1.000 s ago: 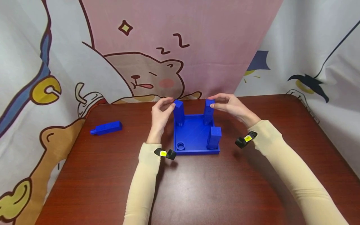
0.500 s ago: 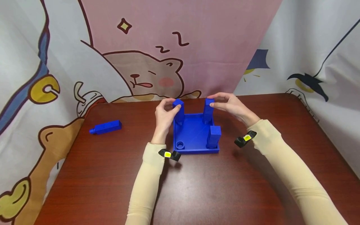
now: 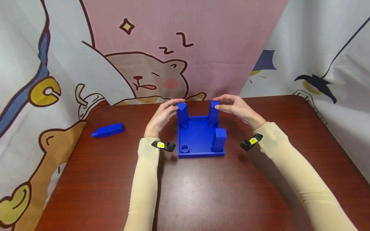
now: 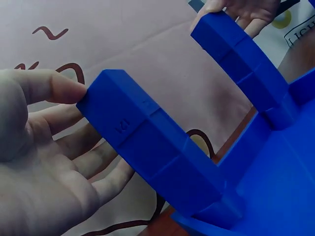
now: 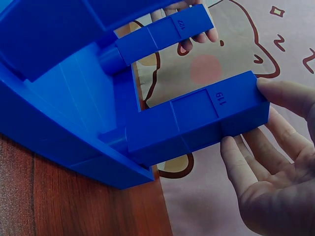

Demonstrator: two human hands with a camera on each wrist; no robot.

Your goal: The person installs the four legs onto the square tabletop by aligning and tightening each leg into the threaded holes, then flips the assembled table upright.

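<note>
In the head view, a square blue tray [image 3: 199, 138] carries three upright blue posts near its corners. My left hand [image 3: 162, 117] pinches the top of the far-left post [image 3: 182, 115], thumb on the near side and fingers reaching behind. At the far right, my right hand [image 3: 238, 109] holds the top of another post [image 3: 213, 112] between thumb and fingers. This post [image 5: 197, 115] bears the number 119 in the right wrist view. The third post [image 3: 219, 140] stands untouched at the near-right corner. A round socket [image 3: 184, 148] shows at the near-left corner.
A loose blue post [image 3: 110, 130] with a narrow round end lies on the brown table [image 3: 193, 189], left of the tray. Behind the table hangs a curtain [image 3: 219, 48] printed with cartoon animals.
My left hand first turned inward around the far-left post, then swung back out to the left, its wrist shifting left and away. The right hand keeps its place on its post.
</note>
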